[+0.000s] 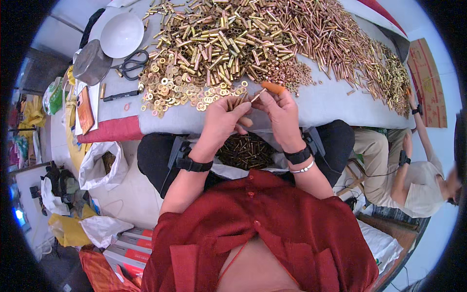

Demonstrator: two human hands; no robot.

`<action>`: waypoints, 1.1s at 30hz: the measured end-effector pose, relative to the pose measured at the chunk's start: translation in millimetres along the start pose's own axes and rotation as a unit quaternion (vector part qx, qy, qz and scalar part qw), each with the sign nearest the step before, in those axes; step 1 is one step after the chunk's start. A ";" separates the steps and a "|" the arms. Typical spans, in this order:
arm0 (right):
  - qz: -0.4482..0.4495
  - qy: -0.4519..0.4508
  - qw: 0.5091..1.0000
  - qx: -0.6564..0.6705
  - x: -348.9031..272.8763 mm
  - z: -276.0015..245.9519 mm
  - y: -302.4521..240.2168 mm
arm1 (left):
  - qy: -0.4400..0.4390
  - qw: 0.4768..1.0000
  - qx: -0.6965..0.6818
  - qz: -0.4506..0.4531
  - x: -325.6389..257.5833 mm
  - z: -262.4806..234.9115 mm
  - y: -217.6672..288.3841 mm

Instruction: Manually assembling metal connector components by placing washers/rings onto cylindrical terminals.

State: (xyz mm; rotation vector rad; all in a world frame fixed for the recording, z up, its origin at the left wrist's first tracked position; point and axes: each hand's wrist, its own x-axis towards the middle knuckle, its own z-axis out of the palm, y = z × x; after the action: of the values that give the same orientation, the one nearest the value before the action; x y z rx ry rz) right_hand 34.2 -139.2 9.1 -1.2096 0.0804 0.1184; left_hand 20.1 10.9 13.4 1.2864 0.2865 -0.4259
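My left hand (224, 119) is closed around a few short brass-coloured metal rods (237, 103); whether they are bolts or tubes I cannot tell. Between the fingertips of my right hand (279, 114), a similar slim rod (259, 94) is pinched, tilted and close to the left hand's fingers. An orange finger cover (273, 88) sits on one right finger. Just beyond my hands lie flat gold washers (194, 95) and a patch of small coppery nuts (287, 73). Below them, between my knees, a white bag holds many brass-coloured rods (245, 152).
Heaped metal tubes (219, 39) and thinner rods (331, 39) cover the grey table cloth (331, 104). At left are a white bowl (121, 35), a metal pot (91, 63), scissors (132, 65), a black marker (121, 96) and an orange phone (85, 111). Another person (413, 180) sits at right.
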 end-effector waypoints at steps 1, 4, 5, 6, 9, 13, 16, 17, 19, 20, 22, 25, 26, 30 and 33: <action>0.000 0.000 1.000 0.000 0.3 -2.0 1.6 | 0.000 1.000 0.000 0.000 -0.5 1.8 0.5; -0.104 -0.017 0.953 -0.283 5.1 -3.9 5.0 | -0.011 0.998 -0.069 0.001 2.1 1.4 0.5; -0.088 -0.041 0.958 -0.271 7.4 -1.1 3.6 | -0.010 0.998 -0.069 0.011 6.2 -3.7 -4.4; -0.070 -0.064 0.961 -0.259 8.7 1.3 1.6 | -0.008 0.997 -0.070 0.019 7.1 -6.1 -5.7; -0.230 -0.048 0.881 -0.410 27.4 5.7 -1.7 | 0.041 0.995 -0.073 0.050 6.3 -9.9 -4.2; -0.330 -0.063 0.729 -0.596 47.3 6.0 11.4 | 0.053 0.995 -0.046 0.074 5.4 -15.3 -1.4; -0.302 -0.034 0.706 -0.639 48.1 5.6 14.8 | 0.069 0.994 -0.059 0.065 4.1 -15.5 1.0; -0.303 -0.036 0.707 -0.639 49.1 4.8 16.4 | 0.068 0.993 -0.058 0.074 3.2 -15.2 2.6; -0.341 -0.026 0.688 -0.640 50.1 2.7 19.4 | 0.066 0.993 -0.058 0.081 2.2 -15.5 2.6; -0.341 -0.026 0.688 -0.641 50.1 2.4 19.9 | 0.064 0.994 -0.052 0.074 2.7 -15.6 2.1; -0.362 -0.012 0.694 -0.622 50.3 2.2 19.7 | 0.058 0.995 -0.046 0.067 3.9 -15.2 0.8; -0.335 0.013 0.792 -0.511 39.0 1.4 15.0 | 0.042 0.997 -0.036 0.050 4.1 -11.4 -1.2; -0.334 0.017 0.790 -0.514 31.7 2.5 12.6 | 0.041 0.998 -0.029 0.048 3.1 -10.5 -0.2; -0.163 0.005 0.921 -0.353 0.8 14.5 5.5 | 0.013 0.999 -0.034 0.037 2.9 -7.3 -5.6; -0.224 0.019 0.893 -0.390 -5.0 4.3 10.0 | -0.048 0.996 -0.067 0.018 5.6 -4.3 -6.8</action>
State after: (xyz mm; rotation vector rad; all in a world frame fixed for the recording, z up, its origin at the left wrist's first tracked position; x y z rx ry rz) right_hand 27.9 -132.0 1.9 -2.0039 -0.2395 -0.3117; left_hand 22.1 12.8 3.9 1.1356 0.2079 -0.4296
